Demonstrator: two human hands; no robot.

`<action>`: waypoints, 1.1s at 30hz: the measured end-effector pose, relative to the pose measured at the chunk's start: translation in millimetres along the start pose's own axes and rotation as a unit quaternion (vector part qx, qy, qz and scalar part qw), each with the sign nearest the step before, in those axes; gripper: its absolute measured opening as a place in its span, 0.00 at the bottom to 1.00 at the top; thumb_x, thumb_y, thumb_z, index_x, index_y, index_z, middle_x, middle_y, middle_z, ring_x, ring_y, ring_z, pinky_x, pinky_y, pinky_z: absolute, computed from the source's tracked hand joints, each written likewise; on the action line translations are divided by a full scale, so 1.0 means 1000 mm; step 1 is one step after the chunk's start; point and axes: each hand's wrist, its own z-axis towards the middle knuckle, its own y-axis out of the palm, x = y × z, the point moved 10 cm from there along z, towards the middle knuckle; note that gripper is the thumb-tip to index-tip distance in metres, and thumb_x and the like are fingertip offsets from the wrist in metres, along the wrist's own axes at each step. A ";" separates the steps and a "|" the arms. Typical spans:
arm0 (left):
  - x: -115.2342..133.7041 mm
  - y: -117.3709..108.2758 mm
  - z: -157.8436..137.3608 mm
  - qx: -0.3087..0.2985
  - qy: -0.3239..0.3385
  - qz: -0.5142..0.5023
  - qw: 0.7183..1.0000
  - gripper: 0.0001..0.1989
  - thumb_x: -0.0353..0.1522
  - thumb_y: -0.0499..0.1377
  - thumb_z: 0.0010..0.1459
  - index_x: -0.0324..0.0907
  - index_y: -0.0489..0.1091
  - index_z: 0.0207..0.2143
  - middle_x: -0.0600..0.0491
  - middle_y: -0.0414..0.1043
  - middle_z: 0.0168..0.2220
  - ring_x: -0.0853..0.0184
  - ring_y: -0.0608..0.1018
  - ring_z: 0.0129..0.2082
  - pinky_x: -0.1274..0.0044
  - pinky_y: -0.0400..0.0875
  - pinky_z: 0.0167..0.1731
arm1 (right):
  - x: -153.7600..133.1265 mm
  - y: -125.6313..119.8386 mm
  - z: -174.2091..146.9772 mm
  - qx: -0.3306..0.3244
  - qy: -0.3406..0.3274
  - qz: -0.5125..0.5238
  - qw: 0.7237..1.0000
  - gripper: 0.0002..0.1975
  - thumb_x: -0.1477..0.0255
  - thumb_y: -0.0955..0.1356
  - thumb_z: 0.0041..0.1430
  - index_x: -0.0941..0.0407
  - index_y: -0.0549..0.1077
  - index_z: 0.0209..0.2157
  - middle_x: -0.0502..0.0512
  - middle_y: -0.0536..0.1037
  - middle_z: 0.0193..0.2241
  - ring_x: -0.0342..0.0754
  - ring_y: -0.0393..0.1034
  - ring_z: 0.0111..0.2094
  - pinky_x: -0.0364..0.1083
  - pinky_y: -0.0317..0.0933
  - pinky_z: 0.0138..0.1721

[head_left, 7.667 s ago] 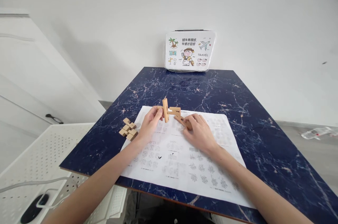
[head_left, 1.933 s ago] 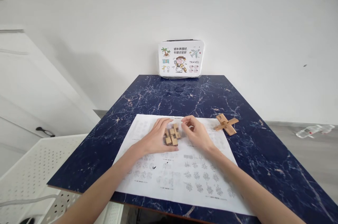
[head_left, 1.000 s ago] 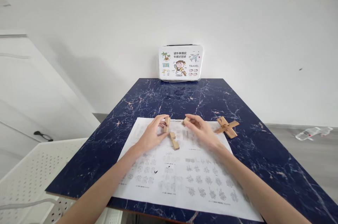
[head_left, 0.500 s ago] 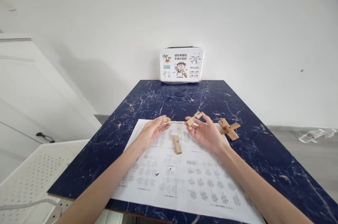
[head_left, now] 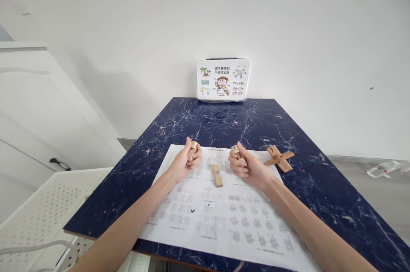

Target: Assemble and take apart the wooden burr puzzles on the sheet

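My left hand (head_left: 184,161) is closed round a small notched wooden puzzle piece (head_left: 192,150), its thumb on top and its fingers wrapped beneath. In my right hand (head_left: 251,167) is another notched wooden puzzle piece (head_left: 235,149) with a "3" marked on its end; my fingers curl round its middle. Between the hands, a third notched wooden piece (head_left: 217,177) lies on a printed instruction sheet (head_left: 221,242). Beyond my right wrist sits a cross of interlocked wooden pieces (head_left: 280,159), one of them marked with a number.
The sheet lies on a dark blue marble-pattern table (head_left: 224,118). A white cartoon case (head_left: 223,80) stands at its far edge against the wall. To the left is a white perforated surface (head_left: 41,203) with a cable. A clear plastic bottle (head_left: 384,168) lies on the floor at right.
Both hands have turned and closed their fingers more tightly round their pieces. The right piece now tilts the other way, and the left one shows more plainly. The view has shifted slightly.
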 end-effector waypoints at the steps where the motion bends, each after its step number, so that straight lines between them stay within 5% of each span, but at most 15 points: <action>1: 0.001 0.000 0.000 0.004 0.011 0.016 1.000 0.24 0.52 0.65 0.63 0.40 0.68 0.35 0.63 0.53 0.24 0.79 0.49 0.16 0.85 0.48 0.14 | -0.001 0.002 -0.001 -0.001 -0.003 -0.005 1.000 0.24 0.48 0.73 0.64 0.54 0.69 0.32 0.40 0.48 0.22 0.41 0.34 0.22 0.41 0.39 0.19; 7: 0.009 0.000 -0.003 0.019 0.071 0.125 0.989 0.25 0.50 0.66 0.64 0.45 0.72 0.55 0.57 0.63 0.32 0.78 0.58 0.20 0.84 0.49 0.18 | -0.004 0.001 -0.003 0.011 -0.032 -0.041 0.999 0.25 0.50 0.75 0.62 0.53 0.73 0.49 0.41 0.51 0.24 0.41 0.37 0.22 0.41 0.38 0.20; 13: 0.001 -0.001 -0.002 0.017 0.045 0.157 0.986 0.24 0.53 0.61 0.66 0.43 0.71 0.50 0.63 0.51 0.25 0.78 0.50 0.17 0.83 0.43 0.17 | -0.003 0.002 0.001 0.020 -0.021 -0.031 0.999 0.22 0.49 0.71 0.65 0.54 0.74 0.43 0.43 0.50 0.25 0.43 0.40 0.23 0.43 0.44 0.21; 20: 0.000 0.005 -0.005 -0.005 0.053 0.149 0.987 0.22 0.49 0.62 0.66 0.44 0.70 0.52 0.58 0.63 0.34 0.78 0.62 0.19 0.84 0.53 0.16 | -0.010 0.011 -0.004 0.008 -0.047 -0.014 0.999 0.17 0.56 0.75 0.64 0.52 0.70 0.41 0.46 0.62 0.30 0.42 0.52 0.26 0.42 0.51 0.26; 27: -0.007 0.016 -0.008 -0.041 0.041 0.185 0.981 0.26 0.54 0.58 0.68 0.43 0.69 0.54 0.60 0.60 0.30 0.79 0.57 0.15 0.82 0.51 0.12 | 0.004 0.015 -0.002 0.010 -0.018 -0.050 0.999 0.20 0.49 0.70 0.67 0.53 0.70 0.39 0.42 0.51 0.25 0.41 0.39 0.22 0.42 0.39 0.22; 33: -0.013 0.028 -0.010 -0.097 0.021 0.160 0.982 0.21 0.47 0.62 0.69 0.44 0.68 0.55 0.56 0.64 0.37 0.78 0.64 0.20 0.82 0.60 0.18 | 0.004 0.032 -0.003 -0.033 -0.030 -0.061 0.997 0.18 0.57 0.72 0.67 0.54 0.73 0.49 0.47 0.63 0.30 0.43 0.54 0.26 0.45 0.56 0.28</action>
